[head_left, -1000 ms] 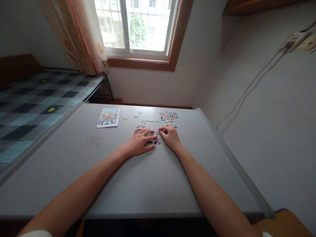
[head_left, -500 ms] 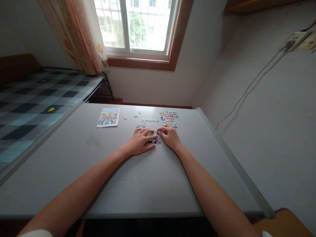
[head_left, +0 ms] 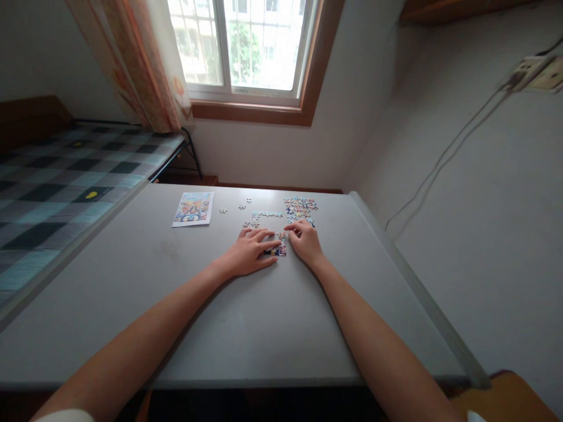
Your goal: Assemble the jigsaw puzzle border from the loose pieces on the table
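Observation:
My left hand lies with its fingers spread over the left part of a joined puzzle section, hiding some of it. At the upper right edge of that section is my right hand, thumb and forefinger drawn together; whatever is between them is too small to make out. Just beyond my hands runs a pale strip of joined edge pieces. Many loose puzzle pieces lie in a cluster beyond my right hand. A few loose pieces lie beyond my left fingers.
A printed picture sheet lies at the back left of the grey table. Several single pieces are right of it. A bed stands left of the table, and a wall with a hanging cable is at the right.
My right hand has shifted slightly to the right, uncovering more of the puzzle section's upper right edge. My left hand has stayed in place.

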Action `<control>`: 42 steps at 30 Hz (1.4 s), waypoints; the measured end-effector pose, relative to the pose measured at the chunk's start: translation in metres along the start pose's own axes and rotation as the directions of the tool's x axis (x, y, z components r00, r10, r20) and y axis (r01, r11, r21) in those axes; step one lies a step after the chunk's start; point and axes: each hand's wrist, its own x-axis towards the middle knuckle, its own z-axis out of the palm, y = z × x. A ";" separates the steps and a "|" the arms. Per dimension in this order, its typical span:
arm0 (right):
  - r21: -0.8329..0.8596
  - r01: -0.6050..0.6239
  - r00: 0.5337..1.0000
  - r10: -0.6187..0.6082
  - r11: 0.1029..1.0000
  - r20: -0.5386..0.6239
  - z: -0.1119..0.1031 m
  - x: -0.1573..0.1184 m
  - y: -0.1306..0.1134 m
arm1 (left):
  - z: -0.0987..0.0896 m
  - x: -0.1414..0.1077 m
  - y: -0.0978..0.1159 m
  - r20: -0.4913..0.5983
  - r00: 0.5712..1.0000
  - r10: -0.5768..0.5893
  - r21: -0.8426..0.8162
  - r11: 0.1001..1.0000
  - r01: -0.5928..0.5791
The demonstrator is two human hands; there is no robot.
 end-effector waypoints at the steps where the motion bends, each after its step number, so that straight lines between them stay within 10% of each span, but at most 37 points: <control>1: -0.006 -0.009 1.000 0.009 1.000 -0.008 0.000 0.000 0.000 | 0.000 0.000 0.000 0.000 1.000 -0.001 -0.002 1.000 0.001; 42: -0.032 0.009 1.000 -0.009 0.999 0.010 0.001 -0.001 0.003 | 0.000 0.000 -0.001 -0.001 1.000 0.007 0.006 1.000 -0.007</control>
